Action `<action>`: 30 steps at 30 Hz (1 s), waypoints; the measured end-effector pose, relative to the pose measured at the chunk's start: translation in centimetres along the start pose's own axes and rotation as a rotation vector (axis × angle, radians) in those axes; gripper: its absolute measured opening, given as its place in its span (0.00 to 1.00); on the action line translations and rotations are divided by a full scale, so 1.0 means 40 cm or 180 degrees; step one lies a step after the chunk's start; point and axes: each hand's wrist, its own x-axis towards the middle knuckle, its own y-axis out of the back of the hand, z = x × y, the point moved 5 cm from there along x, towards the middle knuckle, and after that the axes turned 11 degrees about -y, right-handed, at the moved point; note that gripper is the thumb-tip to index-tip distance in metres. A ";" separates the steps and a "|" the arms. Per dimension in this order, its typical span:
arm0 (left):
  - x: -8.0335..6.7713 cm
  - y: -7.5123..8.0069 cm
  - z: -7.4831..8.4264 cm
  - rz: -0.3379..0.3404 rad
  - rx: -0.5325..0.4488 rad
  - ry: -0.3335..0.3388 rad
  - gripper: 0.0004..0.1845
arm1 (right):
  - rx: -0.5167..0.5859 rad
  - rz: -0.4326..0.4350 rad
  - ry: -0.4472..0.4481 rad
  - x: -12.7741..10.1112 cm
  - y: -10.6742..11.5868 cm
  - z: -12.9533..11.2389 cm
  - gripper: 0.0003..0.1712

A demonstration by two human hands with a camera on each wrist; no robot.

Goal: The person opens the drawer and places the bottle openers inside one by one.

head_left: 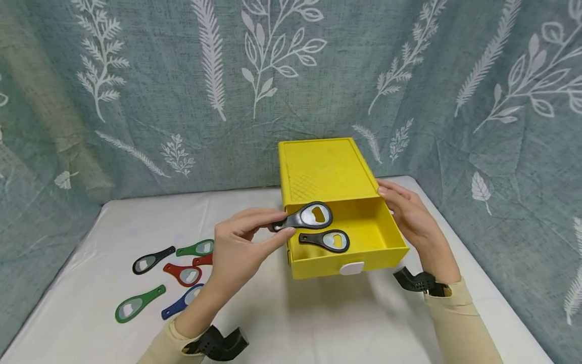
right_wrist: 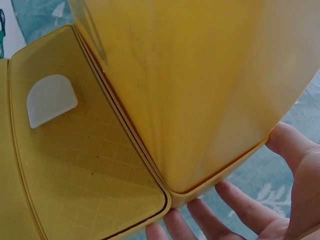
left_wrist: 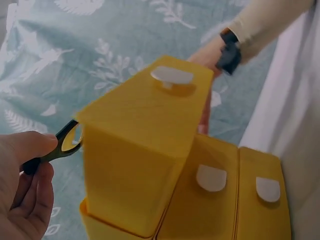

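My left hand [head_left: 238, 247] [left_wrist: 25, 185] pinches a black bottle opener [head_left: 297, 220] [left_wrist: 61, 149] by its handle, thumb against fingers, over the pulled-out top drawer [head_left: 313, 266] of a yellow drawer unit [head_left: 327, 164]. Inside that drawer lies another black bottle opener [head_left: 313, 238]. In the head view my right hand [head_left: 411, 217] rests against the unit's right side. The right wrist view shows this hand [right_wrist: 295, 195] with extended fingers touching the unit's side edge and the thumb near the drawer wall.
Left on the white cloth lie a black opener [head_left: 153, 259], green openers [head_left: 138, 302] [head_left: 193, 250], red openers [head_left: 175, 270] [head_left: 202, 260] and a blue opener [head_left: 175, 307]. Lower drawers [left_wrist: 220, 160] [left_wrist: 265, 172] with white tabs are closed. A leaf-patterned curtain [head_left: 182, 101] hangs behind.
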 end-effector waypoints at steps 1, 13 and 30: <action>0.006 -0.009 -0.004 -0.0053 0.0047 -0.0057 0.13 | -0.0015 0.0010 -0.0001 0.000 0.001 0.000 0.25; 0.046 -0.065 -0.023 -0.0309 0.0400 -0.0526 0.12 | -0.0060 0.0070 0.0040 0.007 0.004 0.004 0.24; 0.036 -0.001 -0.018 -0.0101 0.0803 -0.0638 0.16 | -0.0106 0.0046 0.0038 0.008 0.008 0.003 0.25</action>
